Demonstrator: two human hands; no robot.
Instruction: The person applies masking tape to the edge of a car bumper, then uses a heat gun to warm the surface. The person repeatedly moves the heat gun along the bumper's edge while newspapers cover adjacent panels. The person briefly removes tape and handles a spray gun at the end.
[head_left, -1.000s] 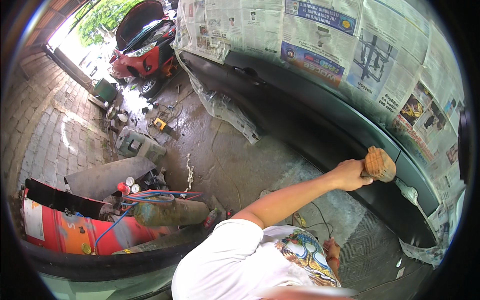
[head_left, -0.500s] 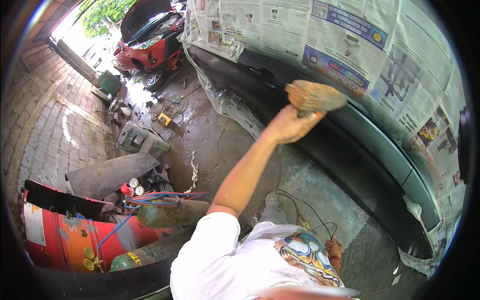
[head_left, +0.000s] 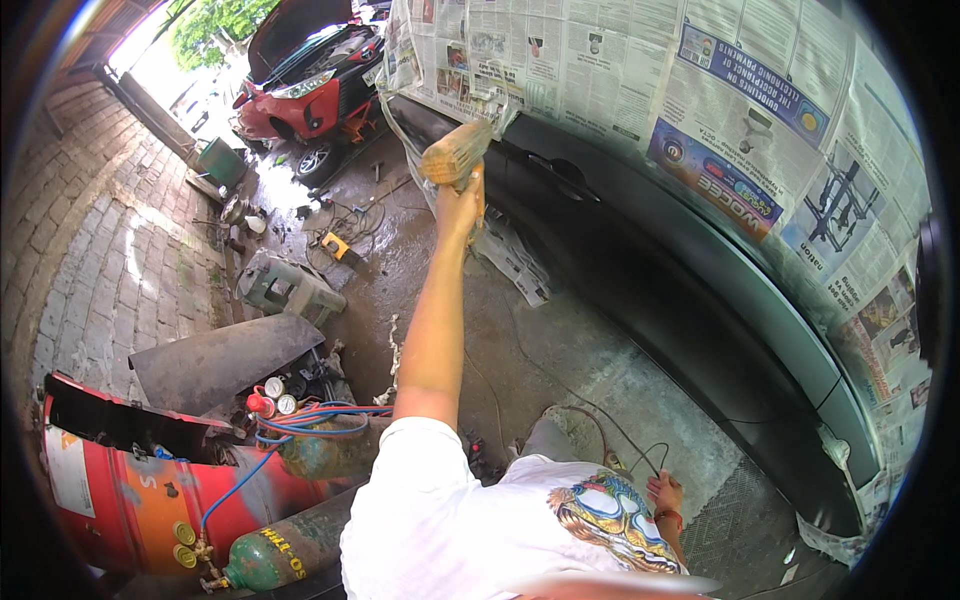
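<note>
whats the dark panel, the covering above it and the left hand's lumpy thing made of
Dark panel: probably painted metal, satin, with soft highlights. Covering: seemingly newspaper, matte, printed columns. Lumpy thing in the left hand: matte, ridged, tan; maybe wood or wrapped cloth.

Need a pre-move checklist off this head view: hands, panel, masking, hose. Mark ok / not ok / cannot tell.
1. Left hand has a firm-looking grip on the orange-tan, rounded object: ok, hand closed at its lower end.
2. That object apart from the long black car panel: cannot tell, it overlaps the far end in view.
3. White printed newspaper sheets over the area above the panel: ok.
4. Grey concrete floor free of loose lines: not ok, a thin dark hose or cable runs across it.
5. Right hand holding that line: cannot tell, they meet in view.
</note>
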